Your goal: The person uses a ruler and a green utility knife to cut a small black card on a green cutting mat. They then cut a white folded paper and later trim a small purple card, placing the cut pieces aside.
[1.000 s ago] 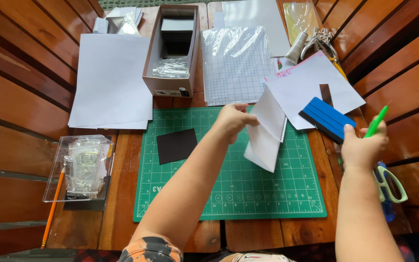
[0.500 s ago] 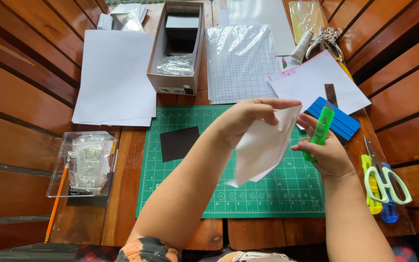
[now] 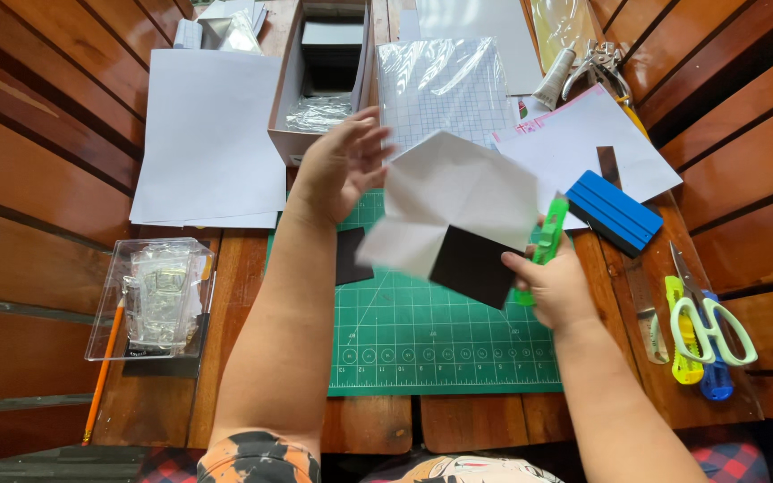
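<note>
A creased white paper sheet [image 3: 454, 201] with a black square [image 3: 474, 266] at its near right corner is hovering above the green cutting mat [image 3: 440, 344], sitting between the two hands and blurred. The right hand [image 3: 555, 284] is gripping the sheet's near right edge at the black square while also clutching a green utility knife [image 3: 546, 243], its fingers curled tight. The left hand [image 3: 342, 165] is spreading wide open just left of the sheet, fingers fanned; whether its fingertips are touching the paper cannot be told. Another black square [image 3: 349, 257] is lying on the mat, partly hidden by the left forearm. At the far side of the wooden worktop [image 3: 378, 425], an open cardboard box [image 3: 290, 98] is holding a stack of black sheets and crumpled clear plastic. At the near left, a clear plastic case [image 3: 152, 300] is holding bagged small parts, with an orange pencil [image 3: 103, 367] lying along its left edge. A blue squeegee [image 3: 615, 210] is lying right of the hands, and scissors [image 3: 713, 309] with pale handles are resting near the worktop's right edge.
</note>
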